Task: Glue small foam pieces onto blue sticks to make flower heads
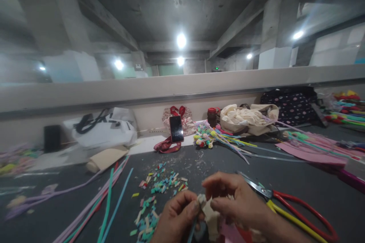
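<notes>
My left hand (182, 214) is closed in a pinch at the bottom centre, holding a small whitish folded piece (202, 199) between thumb and fingers. A pale blue strip (192, 231) hangs beneath that thumb. Just to the right is my right hand (238, 199), its fingers curved and its thumb apart from the index finger, close to the whitish piece. Cream material (211, 218) and a pink piece (231, 232) show below and behind the hands. Large scissors (266, 191) with red handles lie right beside my right wrist, partly over a yellow strip (296, 222).
Several small coloured offcuts (168, 182) are scattered left of my hands. Long strips (110, 205) lie further left. Along the back are a phone (176, 129), a bundle of knobbly-ended strips (205, 136), a red-lidded jar (211, 117), a cloth bag (245, 115) and a white bag (105, 133).
</notes>
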`<state>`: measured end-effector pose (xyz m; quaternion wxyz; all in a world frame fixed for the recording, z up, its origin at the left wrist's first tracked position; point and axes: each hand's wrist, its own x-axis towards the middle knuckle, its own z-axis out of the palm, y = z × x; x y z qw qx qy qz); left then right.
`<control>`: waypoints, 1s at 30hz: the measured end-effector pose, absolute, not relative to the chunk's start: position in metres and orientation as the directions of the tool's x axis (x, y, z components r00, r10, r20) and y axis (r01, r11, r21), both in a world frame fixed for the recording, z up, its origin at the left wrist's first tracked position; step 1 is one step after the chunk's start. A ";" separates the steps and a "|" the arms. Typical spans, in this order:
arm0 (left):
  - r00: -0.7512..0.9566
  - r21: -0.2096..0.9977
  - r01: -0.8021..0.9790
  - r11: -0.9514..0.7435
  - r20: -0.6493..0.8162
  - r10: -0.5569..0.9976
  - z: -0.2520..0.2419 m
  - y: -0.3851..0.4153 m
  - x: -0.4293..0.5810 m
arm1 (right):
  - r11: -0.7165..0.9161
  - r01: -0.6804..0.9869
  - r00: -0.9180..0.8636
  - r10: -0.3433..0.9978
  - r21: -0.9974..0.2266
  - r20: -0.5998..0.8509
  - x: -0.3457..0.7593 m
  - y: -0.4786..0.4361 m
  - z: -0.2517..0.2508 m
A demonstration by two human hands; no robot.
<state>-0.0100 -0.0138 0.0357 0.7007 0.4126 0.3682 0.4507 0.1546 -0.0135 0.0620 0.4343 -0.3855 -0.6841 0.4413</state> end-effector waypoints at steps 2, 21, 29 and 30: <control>0.278 0.911 -0.346 0.224 -0.129 0.952 0.036 -0.013 -0.010 | 0.356 0.180 -0.321 0.903 -0.917 0.287 0.150 -0.015 0.062; 0.234 0.919 -0.347 0.187 -0.108 0.966 0.033 -0.010 -0.010 | 0.338 0.170 -0.311 0.910 -0.926 0.275 0.150 -0.011 0.053; 0.349 0.900 -0.327 0.287 -0.167 0.922 0.029 -0.010 -0.009 | 0.519 0.275 -0.348 0.838 -0.809 0.420 0.149 -0.011 0.056; 0.354 0.900 -0.327 0.288 -0.166 0.920 0.028 -0.010 -0.009 | 0.522 0.279 -0.355 0.836 -0.806 0.419 0.149 -0.012 0.057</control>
